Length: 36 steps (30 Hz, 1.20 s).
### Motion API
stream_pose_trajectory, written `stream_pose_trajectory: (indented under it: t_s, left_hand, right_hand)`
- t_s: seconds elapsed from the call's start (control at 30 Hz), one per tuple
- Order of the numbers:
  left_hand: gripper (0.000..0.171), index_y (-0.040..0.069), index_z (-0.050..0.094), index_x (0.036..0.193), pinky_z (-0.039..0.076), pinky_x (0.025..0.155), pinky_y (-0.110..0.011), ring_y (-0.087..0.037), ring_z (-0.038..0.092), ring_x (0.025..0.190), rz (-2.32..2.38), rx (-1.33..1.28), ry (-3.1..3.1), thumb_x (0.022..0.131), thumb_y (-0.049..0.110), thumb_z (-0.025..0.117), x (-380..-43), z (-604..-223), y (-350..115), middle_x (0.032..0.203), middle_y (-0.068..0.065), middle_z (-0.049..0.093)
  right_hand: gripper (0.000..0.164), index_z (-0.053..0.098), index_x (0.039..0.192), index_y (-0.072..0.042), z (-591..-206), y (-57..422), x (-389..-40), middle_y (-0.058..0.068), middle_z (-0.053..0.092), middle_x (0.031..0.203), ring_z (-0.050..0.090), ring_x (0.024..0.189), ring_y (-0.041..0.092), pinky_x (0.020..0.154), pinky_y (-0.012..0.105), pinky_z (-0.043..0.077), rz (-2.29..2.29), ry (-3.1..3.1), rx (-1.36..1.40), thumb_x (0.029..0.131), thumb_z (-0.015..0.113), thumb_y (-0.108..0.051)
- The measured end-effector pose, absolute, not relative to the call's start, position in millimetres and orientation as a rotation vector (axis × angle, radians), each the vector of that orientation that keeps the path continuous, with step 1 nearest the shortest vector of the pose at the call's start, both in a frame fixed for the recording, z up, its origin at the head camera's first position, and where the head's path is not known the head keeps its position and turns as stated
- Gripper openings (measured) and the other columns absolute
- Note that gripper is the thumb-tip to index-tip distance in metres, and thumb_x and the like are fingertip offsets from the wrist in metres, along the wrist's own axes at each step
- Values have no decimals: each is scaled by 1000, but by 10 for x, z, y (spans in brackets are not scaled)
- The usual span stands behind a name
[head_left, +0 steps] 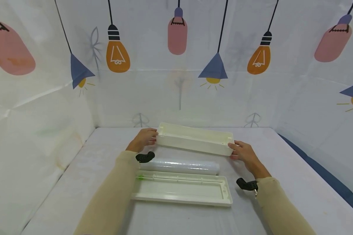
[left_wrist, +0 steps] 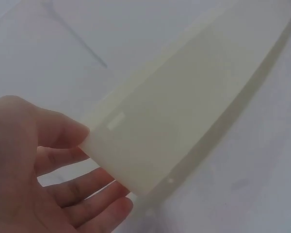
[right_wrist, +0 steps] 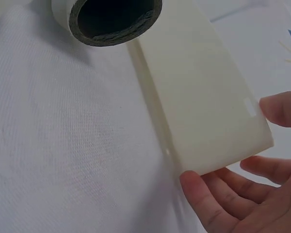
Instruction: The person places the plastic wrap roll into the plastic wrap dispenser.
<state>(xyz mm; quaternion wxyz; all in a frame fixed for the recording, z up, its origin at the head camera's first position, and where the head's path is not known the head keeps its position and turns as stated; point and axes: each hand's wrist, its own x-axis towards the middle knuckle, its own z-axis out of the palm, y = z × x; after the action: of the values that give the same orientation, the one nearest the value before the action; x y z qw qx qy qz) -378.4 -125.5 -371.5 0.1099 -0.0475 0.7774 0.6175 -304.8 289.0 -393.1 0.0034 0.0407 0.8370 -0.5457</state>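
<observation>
A long cream plastic box (head_left: 194,145), open side up, is held by its two ends at the back of the table, tilted with its right end lower in the head view. My left hand (head_left: 143,138) grips the left end, thumb near the upper edge and fingers around the end wall. At the other end, my right hand (head_left: 245,155) holds the corner between thumb and fingers. Just nearer to me lies a roll of cling film (head_left: 182,165); its hollow core shows as a dark ring (right_wrist: 111,41) in the right wrist view.
In front of the roll lies a shallow cream lid (head_left: 179,191), inner side up, with a rail along its back edge and a small green slider (head_left: 140,177). A white sheet printed with lamps (head_left: 176,94) hangs behind and beside the white table (head_left: 191,218).
</observation>
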Motion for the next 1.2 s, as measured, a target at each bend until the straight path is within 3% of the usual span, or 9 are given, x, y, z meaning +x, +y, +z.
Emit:
stream_pose_trajectory:
  t_s: [0.27,0.77,0.93,1.2]
  left_hand:
    - [45,-7,48,140,48,103,-39,-34,57,121,1909,-138,2234,98,8,52,-3791,-3690,-1292,140,-21,52]
    - [39,-6,56,127,56,90,-35,-30,63,110,1844,-118,2264,90,6,52,-3671,-3602,-1476,135,-16,54]
    - [48,-6,52,137,55,91,-36,-28,64,106,1849,-61,2255,90,3,51,-3653,-3617,-1565,138,-18,54]
    - [57,1,44,149,54,95,-37,-30,63,111,1802,-99,2263,92,5,49,-3540,-3598,-1712,140,-19,53]
  right_hand:
    - [68,32,150,12,-3889,2839,-3031,34,46,141,60,115,38,91,40,56,-1717,2595,109,104,55,-33]
    - [67,32,149,11,-3830,2786,-3043,34,47,140,59,114,40,89,39,57,-1733,2545,8,103,58,-31]
    - [69,31,150,11,-3782,2736,-3035,33,47,141,58,116,41,92,42,55,-1692,2526,-15,103,58,-32]
    - [65,32,150,11,-3753,2674,-3031,32,45,143,53,120,42,96,45,53,-1667,2461,-137,103,59,-25]
